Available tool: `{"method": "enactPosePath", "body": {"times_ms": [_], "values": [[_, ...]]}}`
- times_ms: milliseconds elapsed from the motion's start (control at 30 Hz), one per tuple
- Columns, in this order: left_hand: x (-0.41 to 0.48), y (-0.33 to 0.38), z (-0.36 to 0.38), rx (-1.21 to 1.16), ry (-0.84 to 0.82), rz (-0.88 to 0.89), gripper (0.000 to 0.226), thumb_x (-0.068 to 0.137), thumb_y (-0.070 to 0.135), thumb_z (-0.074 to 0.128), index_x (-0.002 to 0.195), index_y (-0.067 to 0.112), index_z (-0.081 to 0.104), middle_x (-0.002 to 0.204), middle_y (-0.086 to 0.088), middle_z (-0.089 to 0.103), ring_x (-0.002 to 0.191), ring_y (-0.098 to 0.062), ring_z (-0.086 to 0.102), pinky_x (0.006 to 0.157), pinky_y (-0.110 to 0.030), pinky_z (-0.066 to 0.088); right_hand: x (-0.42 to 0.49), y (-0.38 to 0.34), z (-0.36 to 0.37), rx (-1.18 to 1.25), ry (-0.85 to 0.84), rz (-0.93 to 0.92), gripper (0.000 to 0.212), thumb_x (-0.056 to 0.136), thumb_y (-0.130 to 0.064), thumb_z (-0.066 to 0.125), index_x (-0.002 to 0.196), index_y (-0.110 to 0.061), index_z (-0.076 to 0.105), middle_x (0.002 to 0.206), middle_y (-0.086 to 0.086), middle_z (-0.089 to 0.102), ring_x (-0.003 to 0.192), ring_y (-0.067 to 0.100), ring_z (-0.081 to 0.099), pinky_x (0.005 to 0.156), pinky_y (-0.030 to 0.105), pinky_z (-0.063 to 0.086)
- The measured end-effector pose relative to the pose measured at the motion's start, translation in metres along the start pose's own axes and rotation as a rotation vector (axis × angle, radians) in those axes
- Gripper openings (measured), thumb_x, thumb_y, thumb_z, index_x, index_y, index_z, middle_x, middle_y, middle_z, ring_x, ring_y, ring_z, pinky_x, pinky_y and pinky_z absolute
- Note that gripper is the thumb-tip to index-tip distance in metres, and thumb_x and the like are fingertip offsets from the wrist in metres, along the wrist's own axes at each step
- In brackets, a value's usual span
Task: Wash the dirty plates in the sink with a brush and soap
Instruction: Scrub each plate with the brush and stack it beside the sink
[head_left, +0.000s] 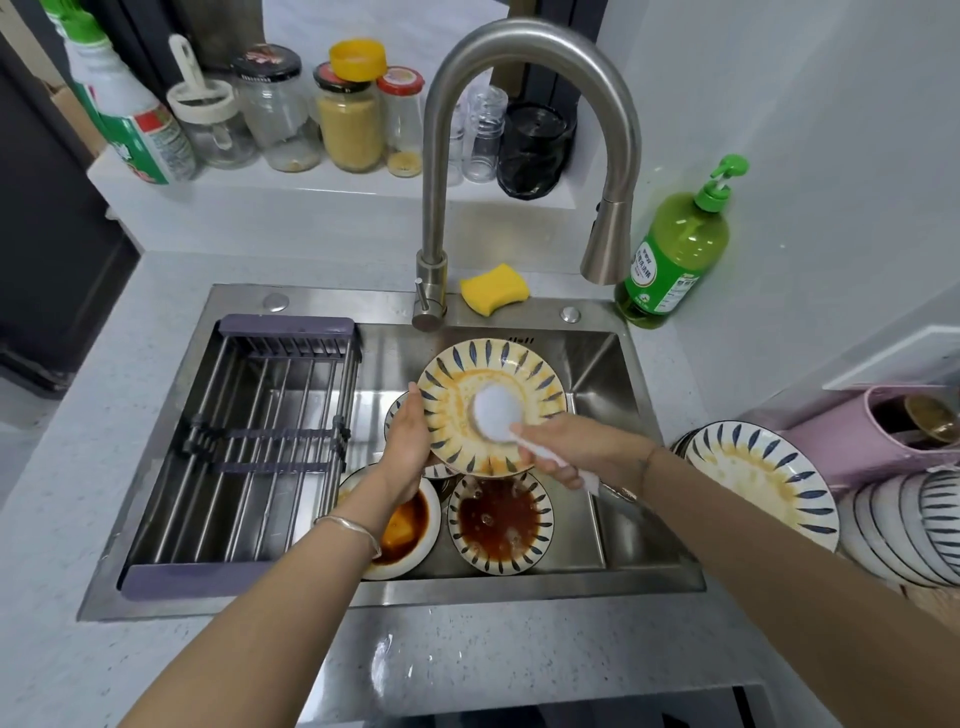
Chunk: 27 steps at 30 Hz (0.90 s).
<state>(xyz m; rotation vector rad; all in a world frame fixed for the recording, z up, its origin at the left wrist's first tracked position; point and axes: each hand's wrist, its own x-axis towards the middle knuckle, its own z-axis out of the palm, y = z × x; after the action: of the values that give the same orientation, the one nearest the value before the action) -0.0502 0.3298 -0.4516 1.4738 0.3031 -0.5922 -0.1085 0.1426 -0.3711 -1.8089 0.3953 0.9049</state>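
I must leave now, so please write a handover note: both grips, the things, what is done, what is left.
Left grip holds the plate by its rim, over the sink.
Right grip holds the brush, head on the plate's stained middle.
Two sauce dishes lie in the sink; another stained plate sits on the right counter.
Soap: right of the tap.
Done: no plate seen clean. Left: all.

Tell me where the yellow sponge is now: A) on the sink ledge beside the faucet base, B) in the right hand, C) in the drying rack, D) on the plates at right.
A: the yellow sponge lies on the sink ledge just right of the faucet base; the right hand holds a white brush against the plate instead.
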Motion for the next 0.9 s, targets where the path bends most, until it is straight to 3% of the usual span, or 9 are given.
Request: {"method": "enactPosePath", "body": {"times_ms": [133, 233, 333, 500, 567, 633, 700, 800, 900], "values": [[0.001, 0.008, -0.007, -0.013, 0.019, 0.055, 0.049, 0.105, 0.048, 0.017, 0.119, 0.024, 0.057, 0.104, -0.004, 0.071, 0.094, -0.02, 0.069, 0.061, -0.028, 0.056, -0.004, 0.016, -0.014, 0.271, 0.415, -0.212, 0.029, 0.09, -0.039, 0.061, 0.085, -0.01, 0.059, 0.058, -0.001, 0.043, 0.041, 0.008, 0.033, 0.038, 0.018, 0.033], [0.001, 0.006, -0.008, -0.051, -0.015, 0.059, 0.049, 0.105, 0.048, 0.019, 0.119, 0.025, 0.059, 0.109, -0.005, 0.071, 0.099, -0.02, 0.069, 0.07, -0.031, 0.058, 0.0, 0.027, -0.018, 0.322, 0.649, -0.22, 0.033, 0.081, -0.039, 0.073, 0.09, -0.01, 0.059, 0.057, 0.0, 0.042, 0.046, 0.01, 0.035, 0.042, 0.022, 0.035], [0.0, 0.007, -0.002, -0.074, -0.029, 0.033, 0.047, 0.104, 0.05, 0.023, 0.111, 0.026, 0.063, 0.109, -0.005, 0.072, 0.101, -0.021, 0.069, 0.07, -0.031, 0.058, 0.003, 0.029, -0.013, 0.485, 0.547, -0.16, 0.036, 0.082, -0.042, 0.07, 0.099, -0.011, 0.063, 0.062, -0.001, 0.038, 0.045, 0.008, 0.031, 0.041, 0.019, 0.03], [-0.005, 0.015, 0.002, -0.032, -0.029, 0.044, 0.052, 0.102, 0.053, 0.03, 0.125, 0.017, 0.06, 0.111, -0.006, 0.071, 0.099, -0.02, 0.07, 0.074, -0.031, 0.058, 0.009, 0.028, -0.007, 0.805, 0.404, -0.1, 0.025, 0.084, -0.037, 0.07, 0.083, -0.016, 0.057, 0.062, -0.004, 0.037, 0.036, 0.004, 0.025, 0.032, 0.015, 0.024], [-0.008, 0.018, 0.002, 0.16, -0.053, 0.113, 0.061, 0.098, 0.058, 0.034, 0.143, 0.018, 0.044, 0.133, -0.002, 0.059, 0.119, -0.018, 0.058, 0.093, -0.03, 0.05, 0.011, 0.029, -0.007, 0.854, 0.4, -0.093, 0.023, 0.084, -0.035, 0.07, 0.086, -0.017, 0.057, 0.067, -0.004, 0.041, 0.036, 0.003, 0.025, 0.031, 0.014, 0.024], [-0.016, 0.02, 0.005, 0.413, -0.103, 0.251, 0.088, 0.085, 0.068, 0.044, 0.155, 0.025, 0.015, 0.159, 0.003, 0.023, 0.144, -0.016, 0.025, 0.115, -0.035, 0.027, 0.013, 0.03, -0.005, 0.909, 0.412, -0.069, 0.023, 0.084, -0.033, 0.07, 0.089, -0.017, 0.055, 0.067, -0.005, 0.041, 0.035, 0.003, 0.025, 0.03, 0.014, 0.025], [-0.021, 0.017, 0.008, 0.653, -0.191, 0.432, 0.105, 0.076, 0.07, 0.058, 0.156, 0.028, 0.004, 0.163, 0.008, 0.003, 0.148, -0.011, 0.006, 0.12, -0.036, 0.011, 0.014, 0.031, -0.001, 0.936, 0.431, -0.05, 0.021, 0.085, -0.032, 0.07, 0.088, -0.016, 0.056, 0.058, -0.006, 0.044, 0.034, 0.003, 0.025, 0.03, 0.013, 0.025], [-0.026, 0.009, 0.017, 0.97, -0.372, 0.65, 0.104, 0.076, 0.064, 0.069, 0.156, 0.032, 0.01, 0.163, 0.011, 0.009, 0.149, -0.009, 0.002, 0.123, -0.038, 0.003, 0.014, 0.031, 0.004, 0.923, 0.453, -0.063, 0.022, 0.085, -0.035, 0.069, 0.088, -0.015, 0.059, 0.048, -0.009, 0.05, 0.033, 0.003, 0.026, 0.031, 0.012, 0.025], [-0.023, 0.002, 0.025, 1.165, -0.36, 0.833, 0.087, 0.085, 0.045, 0.07, 0.154, 0.032, 0.019, 0.16, 0.011, 0.02, 0.15, -0.014, 0.011, 0.123, -0.036, 0.007, 0.011, 0.028, 0.006, 0.929, 0.443, -0.065, 0.029, 0.081, -0.041, 0.072, 0.088, -0.016, 0.057, 0.049, -0.008, 0.044, 0.034, 0.003, 0.025, 0.031, 0.013, 0.025]]}}
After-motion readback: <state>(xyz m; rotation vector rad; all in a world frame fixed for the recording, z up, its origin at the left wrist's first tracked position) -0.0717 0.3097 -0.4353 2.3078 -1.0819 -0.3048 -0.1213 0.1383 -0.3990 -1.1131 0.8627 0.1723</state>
